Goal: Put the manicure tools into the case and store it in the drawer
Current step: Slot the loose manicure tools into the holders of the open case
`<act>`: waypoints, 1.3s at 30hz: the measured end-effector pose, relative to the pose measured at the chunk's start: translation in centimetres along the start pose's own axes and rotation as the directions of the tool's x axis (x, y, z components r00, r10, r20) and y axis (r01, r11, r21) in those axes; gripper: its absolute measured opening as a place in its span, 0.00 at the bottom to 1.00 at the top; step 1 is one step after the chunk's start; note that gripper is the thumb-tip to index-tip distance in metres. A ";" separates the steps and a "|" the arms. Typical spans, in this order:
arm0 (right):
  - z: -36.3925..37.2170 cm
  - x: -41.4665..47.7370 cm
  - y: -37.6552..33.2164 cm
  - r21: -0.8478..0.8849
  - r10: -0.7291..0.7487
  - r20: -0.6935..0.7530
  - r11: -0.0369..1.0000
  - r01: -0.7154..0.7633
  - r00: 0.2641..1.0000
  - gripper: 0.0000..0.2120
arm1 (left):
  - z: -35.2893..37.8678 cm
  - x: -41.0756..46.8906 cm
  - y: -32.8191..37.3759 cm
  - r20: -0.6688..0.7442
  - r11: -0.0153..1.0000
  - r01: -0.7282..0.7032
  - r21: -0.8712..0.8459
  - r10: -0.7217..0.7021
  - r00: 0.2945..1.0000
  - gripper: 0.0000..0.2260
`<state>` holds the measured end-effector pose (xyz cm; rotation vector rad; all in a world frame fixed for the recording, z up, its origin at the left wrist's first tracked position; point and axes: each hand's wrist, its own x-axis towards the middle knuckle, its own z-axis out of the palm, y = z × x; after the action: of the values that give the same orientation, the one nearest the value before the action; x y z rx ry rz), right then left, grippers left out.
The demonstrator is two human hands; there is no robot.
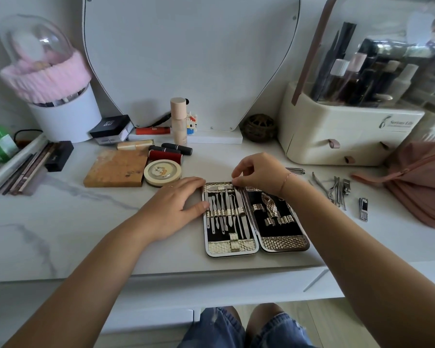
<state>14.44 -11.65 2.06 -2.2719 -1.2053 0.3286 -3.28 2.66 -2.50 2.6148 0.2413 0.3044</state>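
Lying open like a book on the white marbled surface [60, 222], near its front edge: the case [256, 219], rounded-rectangular, with a shiny embossed metallic trim and a black lining. Left half nearly full, with slim steel tools [226, 212] side by side under a row of metallic loops, points and handles running front to back. Right half mostly bare lining, with only empty loops and an embossed holder showing. Resting flat against the case's left edge, the left hand [178, 209], fingers spread loosely and thumb touching the rim, gripping nothing. At the top edge of the left half, the right hand [259, 174], fingertips pinched together on the upper end of a thin tool [237, 194] set among the others. Well to the right of the case, a loose heap of steel tools [337, 192] and a small nail clipper [363, 209] lying apart from it, beside a soft pink pouch [419, 182]. Behind, a cream plastic organizer [342, 136] with little drawers and a clear hood over bottles. To the left, a round tin [162, 172], a tan wooden-looking block [116, 168] and several lipsticks [168, 151].
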 end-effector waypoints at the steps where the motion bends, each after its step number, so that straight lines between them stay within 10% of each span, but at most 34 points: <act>1: 0.0 0.0 0.0 0.001 -0.001 0.000 1.000 0.001 1.000 0.04 | 0.0 0.0 0.0 0.000 1.000 0.000 0.000 0.000 1.000 0.31; 19: 0.6 0.9 -1.0 -0.170 0.088 -0.033 0.981 -0.092 0.996 0.11 | -0.1 0.0 0.3 0.005 1.000 0.010 0.003 -0.010 1.000 0.31; 28: -1.3 3.1 -1.3 -0.156 0.318 0.227 0.945 -0.288 0.921 0.22 | -0.2 -0.1 0.4 0.017 1.000 0.018 0.006 -0.018 1.000 0.28; 39: -0.8 2.1 -2.1 -0.198 0.178 0.131 0.969 -0.150 0.975 0.12 | 0.0 -0.1 0.0 0.016 1.000 0.016 -0.008 -0.016 1.000 0.34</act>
<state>14.52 -9.21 3.98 -2.5569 -1.1642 0.4711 -3.34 2.68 -2.51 2.6048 0.2544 0.2779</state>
